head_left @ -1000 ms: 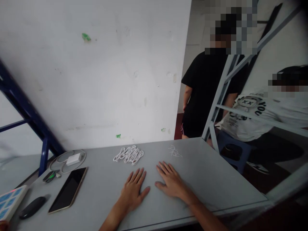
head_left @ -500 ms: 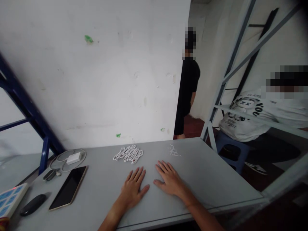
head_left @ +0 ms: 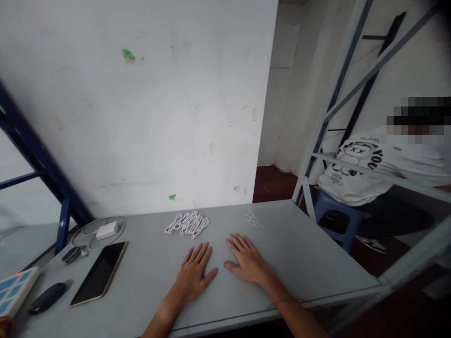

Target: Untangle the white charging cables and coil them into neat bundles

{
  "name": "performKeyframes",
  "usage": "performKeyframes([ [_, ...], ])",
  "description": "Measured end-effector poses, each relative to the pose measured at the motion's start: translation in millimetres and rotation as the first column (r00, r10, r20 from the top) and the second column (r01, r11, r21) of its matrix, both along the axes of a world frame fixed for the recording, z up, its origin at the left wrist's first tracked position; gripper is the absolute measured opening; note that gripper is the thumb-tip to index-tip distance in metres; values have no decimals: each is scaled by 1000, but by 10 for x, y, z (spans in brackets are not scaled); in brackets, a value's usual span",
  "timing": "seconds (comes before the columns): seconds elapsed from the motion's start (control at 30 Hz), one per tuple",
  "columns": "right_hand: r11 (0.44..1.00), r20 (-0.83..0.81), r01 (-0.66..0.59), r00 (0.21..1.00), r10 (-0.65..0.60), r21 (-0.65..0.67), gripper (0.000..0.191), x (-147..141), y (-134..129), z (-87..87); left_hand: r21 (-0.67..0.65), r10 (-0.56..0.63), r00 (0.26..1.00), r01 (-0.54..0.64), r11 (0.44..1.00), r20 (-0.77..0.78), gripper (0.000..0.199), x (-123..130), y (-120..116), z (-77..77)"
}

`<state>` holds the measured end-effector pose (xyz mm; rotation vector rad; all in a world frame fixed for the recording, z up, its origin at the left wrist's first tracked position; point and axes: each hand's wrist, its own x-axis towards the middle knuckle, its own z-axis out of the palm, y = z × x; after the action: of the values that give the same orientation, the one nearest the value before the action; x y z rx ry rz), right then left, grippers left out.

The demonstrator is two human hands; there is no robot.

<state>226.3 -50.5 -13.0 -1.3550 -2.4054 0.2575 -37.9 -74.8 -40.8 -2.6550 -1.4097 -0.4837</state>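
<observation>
One cord pile [head_left: 188, 224]; "YOU" on shirt [head_left: 391, 162].

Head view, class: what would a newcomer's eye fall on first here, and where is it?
The left hand and right hand stand out first, both flat, palm down, on the grey table. Just beyond them lie a bundle of white cords and, farther right, a small scatter of thin white strands. Off to the left, a dark-screened device lies flat.

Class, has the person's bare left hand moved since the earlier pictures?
No: against the small green patch on the white wall behind the looped white cord, the left hand stays in place, flat on the grey tabletop.
</observation>
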Motion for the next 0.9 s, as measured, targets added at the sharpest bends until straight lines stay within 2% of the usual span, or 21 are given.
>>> performKeyframes([
  [0.17,1000,-25,13,1000,-13,8,70,-8,12,-11,73,85,990,-94,993,114,61,8,127,-58],
  [0.37,999,-40,51,998,-50,20,62,-17,37,-7,131,254,950,-279,951,179,48,129,547,-21],
  [0.43,998,-45,48,998,-47,30,60,-15,40,0,143,277,941,-306,941,193,38,171,648,12],
  [0.5,998,-48,47,998,-45,46,58,-12,42,5,144,233,949,-266,953,213,29,199,684,44],
  [0.57,997,-49,53,998,-50,62,55,-11,43,7,128,157,958,-192,973,241,30,222,648,68],
  [0.73,994,-97,66,994,-58,84,59,-8,23,42,3,-15,928,14,1000,373,33,358,331,88],
  [0.8,997,-112,20,994,-11,78,64,-6,-2,77,-64,-80,907,117,991,413,33,443,180,102],
  [0.9,995,-90,-90,991,94,54,70,0,-44,133,-148,-124,896,204,968,426,45,517,13,146],
])
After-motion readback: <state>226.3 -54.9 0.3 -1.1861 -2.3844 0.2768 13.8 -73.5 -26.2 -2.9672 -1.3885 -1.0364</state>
